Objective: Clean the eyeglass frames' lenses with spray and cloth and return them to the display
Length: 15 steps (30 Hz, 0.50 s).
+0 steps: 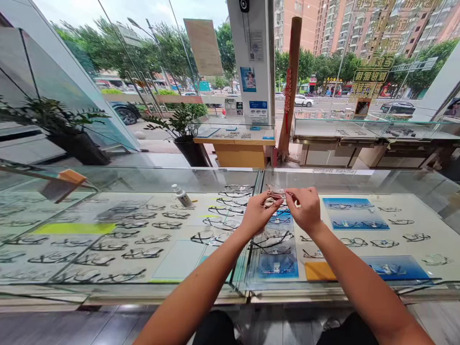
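Both my hands are raised above the glass display counter, close together, with a pair of thin-rimmed eyeglasses (pixel 276 189) between them. My left hand (pixel 259 211) pinches the glasses on their left side, fingers closed. On the other side my right hand (pixel 304 206) has its fingertips closed on the frame. Parts of the glasses are covered by my fingers, and fine detail is too small to make out. Below my hands, more eyeglasses (pixel 275 237) lie in rows inside the case. A small white bottle (pixel 182 196) stands on the counter to the left of my hands.
The glass counter (pixel 168 179) spans the whole width before me. Blue display boards (pixel 355 206) and an orange card (pixel 319 271) lie inside it. Beyond are a potted plant (pixel 187 139), a wooden post (pixel 290 86) and other display cases (pixel 323 129) along the windows.
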Motion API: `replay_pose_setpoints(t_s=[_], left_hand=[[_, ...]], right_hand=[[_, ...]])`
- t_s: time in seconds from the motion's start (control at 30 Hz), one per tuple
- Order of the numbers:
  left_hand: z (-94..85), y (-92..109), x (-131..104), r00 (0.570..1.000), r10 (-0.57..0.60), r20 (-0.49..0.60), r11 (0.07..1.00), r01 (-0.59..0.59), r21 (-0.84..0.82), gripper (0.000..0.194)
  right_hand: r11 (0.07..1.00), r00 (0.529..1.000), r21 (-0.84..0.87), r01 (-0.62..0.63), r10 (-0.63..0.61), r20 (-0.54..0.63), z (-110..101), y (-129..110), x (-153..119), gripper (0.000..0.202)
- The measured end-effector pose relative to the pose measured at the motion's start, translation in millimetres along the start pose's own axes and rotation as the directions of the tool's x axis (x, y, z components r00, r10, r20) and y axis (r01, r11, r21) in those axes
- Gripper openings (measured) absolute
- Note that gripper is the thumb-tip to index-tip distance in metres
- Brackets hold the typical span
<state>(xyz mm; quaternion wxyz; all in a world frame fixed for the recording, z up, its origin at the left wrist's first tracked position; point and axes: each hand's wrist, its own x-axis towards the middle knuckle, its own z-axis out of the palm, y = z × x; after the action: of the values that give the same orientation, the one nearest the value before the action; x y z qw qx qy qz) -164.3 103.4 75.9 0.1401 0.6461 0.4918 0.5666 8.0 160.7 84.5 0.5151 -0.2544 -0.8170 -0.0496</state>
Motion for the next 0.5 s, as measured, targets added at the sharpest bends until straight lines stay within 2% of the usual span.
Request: replay_pose_setpoints(t_s=[0.13, 0.5], left_hand=[[1.0, -0.3, 0.4, 1.000, -0.001, -0.003, 1.000, 0.001, -0.003, 0.036], [0.3, 0.5, 1.3, 0.999, -0.051, 0.014, 0.998, 0.052, -0.038, 0.036]], right_hand=[[0.999, 0.997, 0.005, 0.052, -0.052, -0.052, 1.0, 0.3, 0.2, 0.018], [0.998, 0.995, 0.004, 0.061, -0.061, -0.076, 2.0, -0.7, 0.3, 0.016]])
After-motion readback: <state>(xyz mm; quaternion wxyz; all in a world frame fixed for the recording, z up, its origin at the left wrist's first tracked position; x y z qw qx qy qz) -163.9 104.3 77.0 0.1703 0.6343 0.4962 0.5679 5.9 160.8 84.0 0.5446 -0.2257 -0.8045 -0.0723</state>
